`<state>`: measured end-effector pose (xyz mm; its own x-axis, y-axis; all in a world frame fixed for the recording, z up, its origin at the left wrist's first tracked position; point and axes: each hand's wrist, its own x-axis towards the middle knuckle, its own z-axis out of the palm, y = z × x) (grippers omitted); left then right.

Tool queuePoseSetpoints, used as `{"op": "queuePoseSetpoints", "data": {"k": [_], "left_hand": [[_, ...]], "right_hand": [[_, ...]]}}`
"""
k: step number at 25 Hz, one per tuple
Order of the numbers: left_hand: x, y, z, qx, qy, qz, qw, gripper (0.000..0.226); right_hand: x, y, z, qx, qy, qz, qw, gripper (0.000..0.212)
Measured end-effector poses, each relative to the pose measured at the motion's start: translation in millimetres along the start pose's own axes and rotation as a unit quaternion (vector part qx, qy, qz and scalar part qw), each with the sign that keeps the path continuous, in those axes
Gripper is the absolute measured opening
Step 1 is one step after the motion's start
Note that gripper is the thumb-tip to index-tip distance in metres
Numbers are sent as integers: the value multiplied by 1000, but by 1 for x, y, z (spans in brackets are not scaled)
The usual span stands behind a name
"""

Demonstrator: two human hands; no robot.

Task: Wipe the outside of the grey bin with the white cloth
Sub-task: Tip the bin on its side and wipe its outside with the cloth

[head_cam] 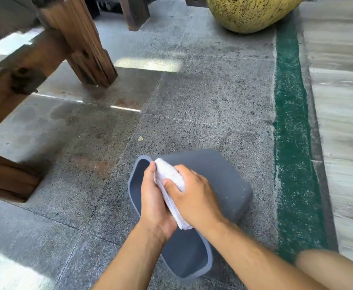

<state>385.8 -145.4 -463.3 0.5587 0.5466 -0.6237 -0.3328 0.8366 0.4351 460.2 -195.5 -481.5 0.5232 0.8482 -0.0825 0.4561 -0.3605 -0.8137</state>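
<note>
The grey bin (219, 176) lies on its side on the stone floor, its open mouth facing left and toward me. A folded white cloth (170, 186) is held above the bin's rim between both hands. My left hand (154, 204) cups the cloth from the left side, fingers curled around its upper edge. My right hand (192, 197) presses on the cloth from the right, thumb across its face. The hands hide part of the bin's rim and inner wall.
A wooden bench leg (83, 45) and beams stand at the left. A large yellow speckled pot (251, 11) sits at the top right. A green painted strip (292, 126) runs along the floor on the right. My bare knee (328, 271) shows at bottom right.
</note>
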Motion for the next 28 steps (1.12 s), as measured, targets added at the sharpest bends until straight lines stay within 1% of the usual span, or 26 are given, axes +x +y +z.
{"op": "queuePoseSetpoints", "data": {"k": [5,8,10,14,17,19,21,23,25,28], "left_hand": [[5,4,-8,-19,-3,-3,1000,57],[7,6,-14,-20,-13,-3,1000,63],[6,5,-14,-10,-19,-2,1000,67],[4,5,-12,-10,-9,-8,1000,65],[3,3,-13,-25,13,-4,1000,59],[2,2,-16,-39,28,6,999,55],[3,1,-19,-52,33,19,998,51],[4,1,-22,-42,55,24,997,51],[4,1,-22,-22,81,30,996,53],[5,1,-19,-14,109,36,993,55]], "right_hand": [[6,10,5,2,-18,-16,1000,32],[13,19,6,14,-49,-6,999,33],[16,23,6,11,-50,-8,999,35],[11,27,9,-39,-40,-32,998,35],[4,23,12,-96,-32,-54,993,34],[-2,19,18,-153,-5,-78,985,33],[-7,16,24,-204,41,-109,972,28],[-7,17,30,-240,87,-121,959,23],[-6,18,35,-263,105,-129,950,23],[-5,23,42,-258,124,-144,947,24]]}}
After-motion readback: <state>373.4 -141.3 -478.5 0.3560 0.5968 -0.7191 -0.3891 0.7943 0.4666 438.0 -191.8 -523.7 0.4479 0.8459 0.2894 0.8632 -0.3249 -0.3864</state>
